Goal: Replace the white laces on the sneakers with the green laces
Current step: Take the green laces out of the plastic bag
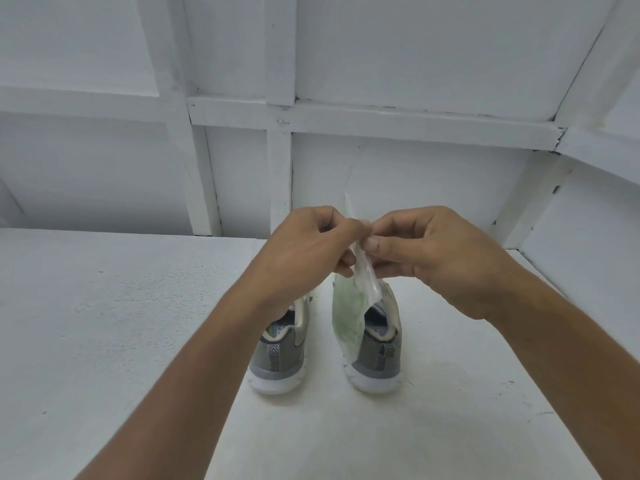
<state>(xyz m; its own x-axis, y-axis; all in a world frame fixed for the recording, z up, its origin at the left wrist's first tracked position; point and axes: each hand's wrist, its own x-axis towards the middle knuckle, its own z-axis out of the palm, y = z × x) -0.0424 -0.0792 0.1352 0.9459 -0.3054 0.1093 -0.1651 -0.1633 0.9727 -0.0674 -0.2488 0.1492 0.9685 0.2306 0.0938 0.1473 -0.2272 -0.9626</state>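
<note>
Two grey sneakers with white soles stand side by side on the white surface, heels toward me: the left sneaker (280, 355) and the right sneaker (379, 351). Above them hangs a clear plastic bag (349, 310) with something pale green inside, apparently the green laces. My left hand (304, 251) and my right hand (436, 254) both pinch the bag's top edge, fingertips close together. The bag hangs in front of the right sneaker's inner side. My hands and forearms hide the fronts of both sneakers, so their white laces are out of sight.
The white table surface (121, 323) spreads wide to the left and front. A white panelled wall (381, 174) with wooden battens rises just behind the sneakers, and a side wall (588, 209) closes in on the right.
</note>
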